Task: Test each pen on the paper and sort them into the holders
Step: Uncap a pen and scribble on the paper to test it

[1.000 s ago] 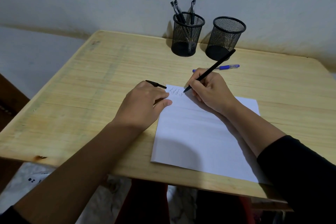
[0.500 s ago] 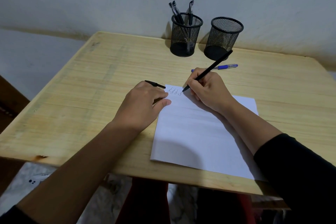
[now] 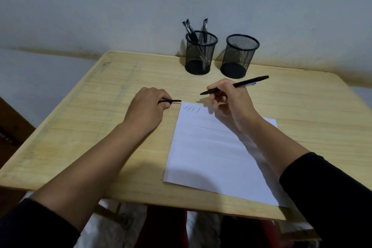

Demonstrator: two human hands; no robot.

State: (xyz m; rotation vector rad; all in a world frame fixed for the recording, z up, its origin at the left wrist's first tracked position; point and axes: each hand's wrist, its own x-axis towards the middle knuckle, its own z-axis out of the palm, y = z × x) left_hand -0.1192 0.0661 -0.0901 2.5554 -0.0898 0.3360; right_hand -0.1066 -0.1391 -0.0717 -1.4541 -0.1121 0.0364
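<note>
My right hand (image 3: 231, 104) grips a black pen (image 3: 247, 83), lifted off the white paper (image 3: 217, 159) with its tip pointing left above the sheet's top edge. Several small scribbles (image 3: 192, 109) mark the paper's top left corner. My left hand (image 3: 146, 106) rests on the table left of the sheet and pinches a black pen cap (image 3: 173, 101). Two black mesh holders stand at the back: the left holder (image 3: 200, 54) contains three black pens (image 3: 193, 31), the right holder (image 3: 239, 56) looks empty. A blue pen (image 3: 251, 84) lies mostly hidden behind the black pen.
The wooden table (image 3: 100, 127) stands against a pale wall (image 3: 120, 6). Its front edge runs just below the paper. Dark furniture (image 3: 12, 127) is at the far left, and red fabric (image 3: 165, 227) shows under the table.
My right hand lifted the pen tip off the paper and swung the pen flatter. My left hand slid left off the sheet's corner, keeping the cap.
</note>
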